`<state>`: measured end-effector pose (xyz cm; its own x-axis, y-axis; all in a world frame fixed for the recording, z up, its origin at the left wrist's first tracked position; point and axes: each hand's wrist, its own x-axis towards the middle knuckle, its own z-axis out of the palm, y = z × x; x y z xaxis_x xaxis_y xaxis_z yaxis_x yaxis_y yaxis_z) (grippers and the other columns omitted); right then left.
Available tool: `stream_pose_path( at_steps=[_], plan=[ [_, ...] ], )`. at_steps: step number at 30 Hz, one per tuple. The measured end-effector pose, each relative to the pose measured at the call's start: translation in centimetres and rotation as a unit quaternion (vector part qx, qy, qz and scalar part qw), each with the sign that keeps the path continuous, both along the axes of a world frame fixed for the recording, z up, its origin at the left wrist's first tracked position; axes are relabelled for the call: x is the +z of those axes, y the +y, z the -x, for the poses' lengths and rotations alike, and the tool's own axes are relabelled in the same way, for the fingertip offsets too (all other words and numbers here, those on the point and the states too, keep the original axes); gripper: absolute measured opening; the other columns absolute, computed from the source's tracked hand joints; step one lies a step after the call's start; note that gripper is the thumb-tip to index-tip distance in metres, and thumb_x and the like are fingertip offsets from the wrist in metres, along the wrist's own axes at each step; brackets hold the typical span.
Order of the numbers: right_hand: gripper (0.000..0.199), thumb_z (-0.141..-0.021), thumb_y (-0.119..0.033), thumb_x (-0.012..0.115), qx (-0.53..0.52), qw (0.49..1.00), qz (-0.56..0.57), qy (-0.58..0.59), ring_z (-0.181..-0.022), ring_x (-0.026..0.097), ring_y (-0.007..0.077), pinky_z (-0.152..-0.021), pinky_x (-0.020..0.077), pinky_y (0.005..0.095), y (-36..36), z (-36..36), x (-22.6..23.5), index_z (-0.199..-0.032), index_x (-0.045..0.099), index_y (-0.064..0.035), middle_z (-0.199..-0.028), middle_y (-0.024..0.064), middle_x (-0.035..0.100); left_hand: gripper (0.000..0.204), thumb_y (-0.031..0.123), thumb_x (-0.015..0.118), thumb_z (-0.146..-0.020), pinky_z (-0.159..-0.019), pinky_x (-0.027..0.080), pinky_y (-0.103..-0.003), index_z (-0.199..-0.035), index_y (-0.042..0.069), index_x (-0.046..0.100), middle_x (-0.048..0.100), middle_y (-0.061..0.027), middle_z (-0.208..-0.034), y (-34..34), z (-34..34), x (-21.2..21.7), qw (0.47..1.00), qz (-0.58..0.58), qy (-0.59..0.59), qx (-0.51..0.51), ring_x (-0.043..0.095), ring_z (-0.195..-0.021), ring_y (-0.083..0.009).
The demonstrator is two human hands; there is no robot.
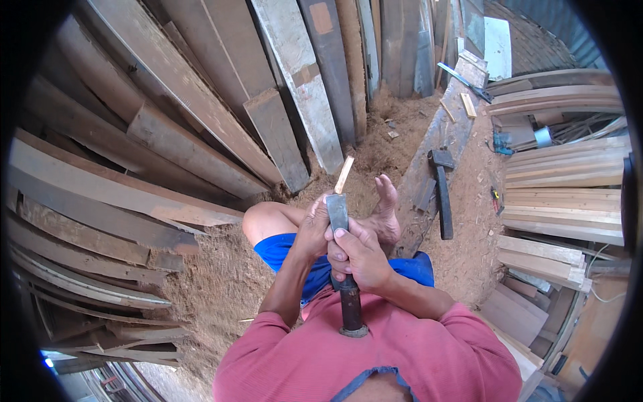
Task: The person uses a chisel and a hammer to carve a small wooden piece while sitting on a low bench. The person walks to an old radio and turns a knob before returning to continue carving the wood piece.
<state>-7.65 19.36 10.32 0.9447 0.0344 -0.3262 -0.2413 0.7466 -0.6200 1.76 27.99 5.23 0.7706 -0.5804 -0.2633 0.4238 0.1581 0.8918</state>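
A wide chisel (337, 210) points away from my chest, its dark handle (351, 303) with the butt end against my pink shirt. My right hand (362, 253) is wrapped round the chisel where blade and handle meet. On the blade's left side my left hand (313, 226) is closed on a small pale wood strip (345, 173), which sticks out past the blade's broad end. The blade overlaps the strip's lower part and hides some of my left fingers, so I cannot tell whether the cutting edge touches the wood.
A hammer (442, 191) with a dark handle lies on a plank (418, 174) to my right. A saw (462, 79) rests farther up it. Boards (301, 80) lean ahead and left, with stacked timber (562, 194) on the right. Sawdust (207, 275) covers the floor around my bare foot (385, 218).
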Motion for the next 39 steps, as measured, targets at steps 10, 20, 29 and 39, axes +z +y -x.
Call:
stream_pose_path(
  at_steps=[10, 20, 29, 39],
  plan=[
    [0.014, -0.1, -0.022, 0.044, -0.146, 0.989, 0.038, 0.01, -0.046, 0.038, 0.0062, -0.044, 0.0396, 0.0257, -5.2, 2.4, 0.1, -0.102, 0.047, -0.0084, -0.066, -0.0023, 0.041, 0.037, 0.039, 0.043, -0.101, -0.041, 0.026, -0.025, -0.08, 0.01, 0.048, 0.035, 0.0041, -0.051, 4.4, 4.4, -6.1, 0.975, 0.108, 0.19, -0.03, 0.031, -0.043, -0.0094],
    [0.015, -0.101, -0.023, 0.042, 0.026, 0.999, -0.025, 0.005, -0.048, 0.037, 0.0056, -0.046, 0.0393, 0.0258, -0.8, -0.6, 0.1, -0.101, 0.048, -0.0098, -0.066, -0.0036, 0.04, 0.041, 0.038, 0.033, -0.104, -0.064, 0.045, -0.021, -0.104, 0.006, 0.058, 0.057, 0.001, -0.082, 1.4, -0.8, -2.9, 0.995, 0.001, -0.075, -0.06, 0.051, -0.073, -0.0049],
    [0.016, -0.102, -0.022, 0.04, -0.046, 0.997, 0.064, 0.01, -0.045, 0.035, 0.0052, -0.042, 0.0381, 0.0235, -1.8, 1.6, 0.5, -0.1, 0.048, -0.0087, -0.062, -0.0033, 0.039, 0.048, 0.044, 0.033, -0.102, -0.059, 0.047, -0.025, -0.097, 0.003, 0.058, 0.058, -0.0043, -0.074, 1.4, 2.4, -1.0, 0.99, -0.024, -0.123, -0.07, 0.056, -0.066, -0.0101],
    [0.017, -0.094, -0.022, 0.054, -0.14, 0.934, 0.327, 0.013, -0.049, 0.045, 0.0099, -0.049, 0.0427, 0.0271, -7.8, 1.6, -1.6, -0.095, 0.052, -0.0051, -0.059, -0.0006, 0.044, 0.028, 0.028, 0.047, -0.1, -0.049, 0.036, -0.024, -0.087, 0.004, 0.052, 0.048, 0.0026, -0.062, 3.2, 4.3, -4.9, 0.997, -0.031, -0.036, -0.063, 0.043, -0.053, -0.0068]
  ],
)
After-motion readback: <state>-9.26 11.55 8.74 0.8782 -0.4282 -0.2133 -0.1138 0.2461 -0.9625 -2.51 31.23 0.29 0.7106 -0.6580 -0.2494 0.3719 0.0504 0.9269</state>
